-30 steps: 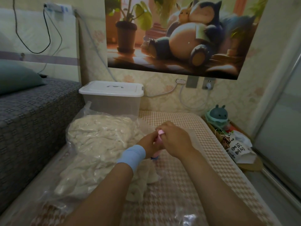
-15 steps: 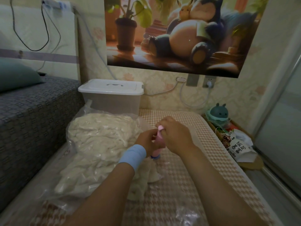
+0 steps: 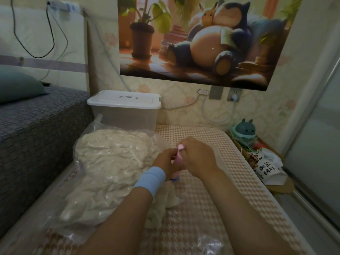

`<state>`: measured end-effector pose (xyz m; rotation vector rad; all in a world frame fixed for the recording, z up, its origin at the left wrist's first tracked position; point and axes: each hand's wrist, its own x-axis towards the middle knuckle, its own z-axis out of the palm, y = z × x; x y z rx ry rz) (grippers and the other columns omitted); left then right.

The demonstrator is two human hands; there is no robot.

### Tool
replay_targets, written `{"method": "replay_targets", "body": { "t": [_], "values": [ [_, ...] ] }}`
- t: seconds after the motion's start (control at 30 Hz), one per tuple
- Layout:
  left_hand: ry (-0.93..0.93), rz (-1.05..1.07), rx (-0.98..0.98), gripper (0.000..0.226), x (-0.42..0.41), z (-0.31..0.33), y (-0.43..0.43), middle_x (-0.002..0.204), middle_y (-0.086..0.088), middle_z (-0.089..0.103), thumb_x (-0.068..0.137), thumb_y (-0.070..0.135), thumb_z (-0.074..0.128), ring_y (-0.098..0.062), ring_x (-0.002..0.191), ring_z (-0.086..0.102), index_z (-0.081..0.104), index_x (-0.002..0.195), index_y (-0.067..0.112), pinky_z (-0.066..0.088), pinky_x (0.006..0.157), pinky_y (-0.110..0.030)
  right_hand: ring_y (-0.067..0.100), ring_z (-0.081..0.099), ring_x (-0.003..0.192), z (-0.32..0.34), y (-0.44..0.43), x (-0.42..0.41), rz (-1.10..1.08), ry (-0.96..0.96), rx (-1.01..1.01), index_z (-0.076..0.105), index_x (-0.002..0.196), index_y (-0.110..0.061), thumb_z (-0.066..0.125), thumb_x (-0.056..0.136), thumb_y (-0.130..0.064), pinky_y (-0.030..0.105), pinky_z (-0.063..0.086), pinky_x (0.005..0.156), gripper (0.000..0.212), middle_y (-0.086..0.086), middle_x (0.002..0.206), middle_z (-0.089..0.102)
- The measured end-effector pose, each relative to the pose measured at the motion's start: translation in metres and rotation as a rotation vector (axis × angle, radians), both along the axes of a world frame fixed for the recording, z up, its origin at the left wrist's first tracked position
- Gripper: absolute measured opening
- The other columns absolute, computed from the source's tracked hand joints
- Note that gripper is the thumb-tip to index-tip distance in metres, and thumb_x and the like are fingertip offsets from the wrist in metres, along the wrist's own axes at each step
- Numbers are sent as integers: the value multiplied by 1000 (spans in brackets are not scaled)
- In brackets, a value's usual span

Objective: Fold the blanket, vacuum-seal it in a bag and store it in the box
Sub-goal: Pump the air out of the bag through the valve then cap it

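Observation:
A cream blanket (image 3: pixel 110 162) lies compressed and wrinkled inside a clear vacuum bag (image 3: pixel 86 137) on the checked mat. A small pink hand pump (image 3: pixel 178 159) stands upright on the bag's right side, its blue base touching the plastic. My left hand (image 3: pixel 165 161), with a blue wristband, grips the pump's body. My right hand (image 3: pixel 197 157) grips the pump's top. The clear storage box (image 3: pixel 125 116) with a white lid stands shut behind the bag, against the wall.
A grey patterned bed (image 3: pixel 36 126) with a teal pillow (image 3: pixel 16 83) borders the mat on the left. At the right sit a teal toy (image 3: pixel 244 129) and a printed white bag (image 3: pixel 265 168) in a low tray. A sliding door (image 3: pixel 316 144) stands farther right.
My right hand has risen a little with the pump's top, which now shows more pink above my left hand. The bag and box have stayed put.

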<state>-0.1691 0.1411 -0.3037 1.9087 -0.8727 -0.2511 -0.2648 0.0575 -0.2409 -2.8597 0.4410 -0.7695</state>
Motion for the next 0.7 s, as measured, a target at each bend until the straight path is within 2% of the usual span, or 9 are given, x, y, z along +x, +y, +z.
{"method": "replay_targets", "body": {
  "t": [0.03,0.1,0.17,0.23,0.3,0.4,0.47,0.6,0.7],
  "values": [
    [6,10,-17,36,-1,1,0,106,4,68,75,19,75,-15,98,63,65,108,28,54,85,-36,26,62,92,9,0,-2,2,-41,-26,67,101,-17,43,97,-28,33,40,69,27,0,106,62],
    [15,5,-56,49,1,1,0,111,4,65,73,15,78,-15,102,61,62,119,25,53,87,-36,22,61,81,40,5,-7,53,-306,-166,68,101,-16,41,96,-29,37,49,67,30,0,100,64],
    [6,-18,-51,59,4,1,3,118,4,62,72,14,80,-15,105,60,58,125,24,53,90,-36,16,59,79,69,10,-12,121,-572,-274,70,106,-15,48,97,-22,32,50,62,25,0,100,66],
    [-13,-25,-26,60,6,-1,5,120,4,61,71,14,81,-15,106,58,58,126,24,52,91,-37,13,59,81,73,16,-10,159,-722,-299,72,109,-13,51,95,-15,26,47,60,25,1,100,68],
    [-12,-22,-14,53,5,-1,4,119,4,61,72,14,80,-15,106,58,60,120,27,52,91,-38,16,59,80,51,15,-4,135,-696,-240,71,105,-13,48,93,-15,28,44,59,26,1,98,66],
    [0,-8,5,33,0,0,1,109,4,64,77,16,72,-15,102,61,61,103,32,54,88,-40,23,60,81,-10,1,8,47,-286,-84,67,94,-19,47,91,-22,30,32,59,20,-3,96,60],
    [-31,-5,39,32,-3,0,-2,112,0,63,80,15,68,-17,105,60,60,110,23,52,91,-40,24,61,83,-23,-5,8,22,-125,-15,65,90,-20,50,95,-24,31,29,62,16,-4,96,59],
    [-15,7,-24,50,1,1,0,120,0,60,75,16,77,-18,107,58,59,121,22,51,92,-40,18,56,73,38,4,-1,82,-459,-194,65,93,-15,46,94,-21,35,46,57,20,0,93,60],
    [-34,-16,3,58,4,1,1,123,-2,58,73,15,80,-20,110,58,57,126,21,49,96,-40,13,55,77,71,11,-8,146,-758,-273,71,104,-10,47,95,-16,24,44,58,26,4,99,64]
  ]
}}
